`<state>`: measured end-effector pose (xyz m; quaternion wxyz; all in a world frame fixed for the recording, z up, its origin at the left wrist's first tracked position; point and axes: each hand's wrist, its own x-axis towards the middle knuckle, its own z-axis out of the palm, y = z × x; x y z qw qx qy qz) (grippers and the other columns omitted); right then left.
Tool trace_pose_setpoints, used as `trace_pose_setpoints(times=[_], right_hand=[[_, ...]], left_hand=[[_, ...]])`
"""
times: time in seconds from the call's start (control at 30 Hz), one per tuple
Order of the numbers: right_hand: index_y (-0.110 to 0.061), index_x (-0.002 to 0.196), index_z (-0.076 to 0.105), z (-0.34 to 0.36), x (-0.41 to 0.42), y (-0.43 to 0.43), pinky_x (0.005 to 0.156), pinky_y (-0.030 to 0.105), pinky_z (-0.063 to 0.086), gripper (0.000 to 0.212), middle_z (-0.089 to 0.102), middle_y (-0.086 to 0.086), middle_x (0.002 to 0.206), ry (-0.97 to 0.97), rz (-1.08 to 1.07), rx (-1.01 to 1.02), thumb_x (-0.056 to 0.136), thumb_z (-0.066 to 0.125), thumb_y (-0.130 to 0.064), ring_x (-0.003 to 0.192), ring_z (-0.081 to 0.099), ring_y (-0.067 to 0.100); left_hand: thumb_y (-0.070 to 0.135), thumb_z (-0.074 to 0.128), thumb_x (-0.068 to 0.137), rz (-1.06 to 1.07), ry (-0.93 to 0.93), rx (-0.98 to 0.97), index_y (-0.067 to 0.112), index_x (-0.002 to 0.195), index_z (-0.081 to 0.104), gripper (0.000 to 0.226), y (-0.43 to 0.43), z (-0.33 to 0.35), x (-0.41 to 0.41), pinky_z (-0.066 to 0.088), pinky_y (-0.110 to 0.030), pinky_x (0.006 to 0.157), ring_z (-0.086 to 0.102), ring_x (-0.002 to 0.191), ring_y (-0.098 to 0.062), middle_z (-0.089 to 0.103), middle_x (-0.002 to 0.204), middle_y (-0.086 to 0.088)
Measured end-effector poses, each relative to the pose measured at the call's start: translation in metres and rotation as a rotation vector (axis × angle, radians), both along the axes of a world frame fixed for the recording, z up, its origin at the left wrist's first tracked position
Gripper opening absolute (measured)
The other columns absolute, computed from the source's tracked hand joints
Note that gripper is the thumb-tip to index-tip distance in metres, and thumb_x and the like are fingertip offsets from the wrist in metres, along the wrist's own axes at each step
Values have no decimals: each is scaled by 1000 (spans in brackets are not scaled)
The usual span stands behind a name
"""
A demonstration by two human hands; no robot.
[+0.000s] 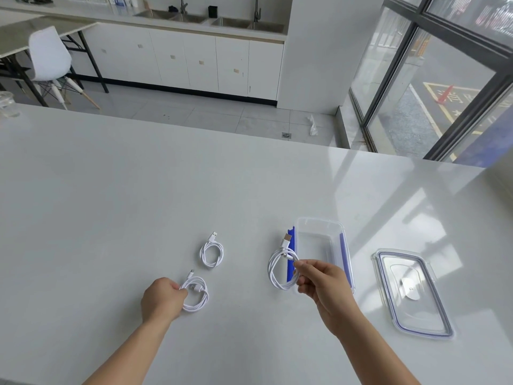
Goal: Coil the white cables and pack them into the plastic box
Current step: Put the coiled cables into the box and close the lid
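We are pinching one coiled white cable [270, 272] between the thumb and fingers of our right hand [319, 279], holding it at the left edge of the plastic box [319, 220], in front of the box's blue clip [290, 269]. Our left hand [162, 297] is curling round the left side of a second coil [206, 295] lying on the table [138, 204]. A third coil [201, 254] is resting untouched just beyond it, nobody gripping it.

We are judging these cables to be light, soft and springy: the loops are likely wanting to open out, so we are taking each one across all its turns at once, near where the plug ends cross, not by a single strand. The smooth sheath is probably a little slippery, and the plugs are the only stiff parts.

The box is standing open with nothing inside, and its clear lid [413, 295] is lying flat on the table to the right, apart from it.

We are finding no brand or label on the cables, box or lid. Yellow painted markings are showing on the road outside the window, too distorted to read.
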<state>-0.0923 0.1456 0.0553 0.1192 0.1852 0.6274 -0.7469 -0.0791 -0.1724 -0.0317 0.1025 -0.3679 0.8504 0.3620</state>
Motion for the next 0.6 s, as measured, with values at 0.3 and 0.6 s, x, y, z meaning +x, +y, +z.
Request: trace_pose_setpoints(times=[0.3,0.6], right_hand=[[10,92,73,-4,-2,-1,61,31,48,17,56,10,63,-14,-7,6,89,71,-6,58,51,18],[6,88,75,3,-6,11,61,31,48,12,57,14,68,0,-107,56,89,70,-5,59,51,19]], left_hand=[[-3,69,74,204,135,287,2,72,72,6,2,10,8,64,-46,65,70,52,-29,72,63,-16],[-6,66,76,135,204,463,-2,75,72,7,19,39,-4,64,-40,64,67,53,-28,70,66,-18]])
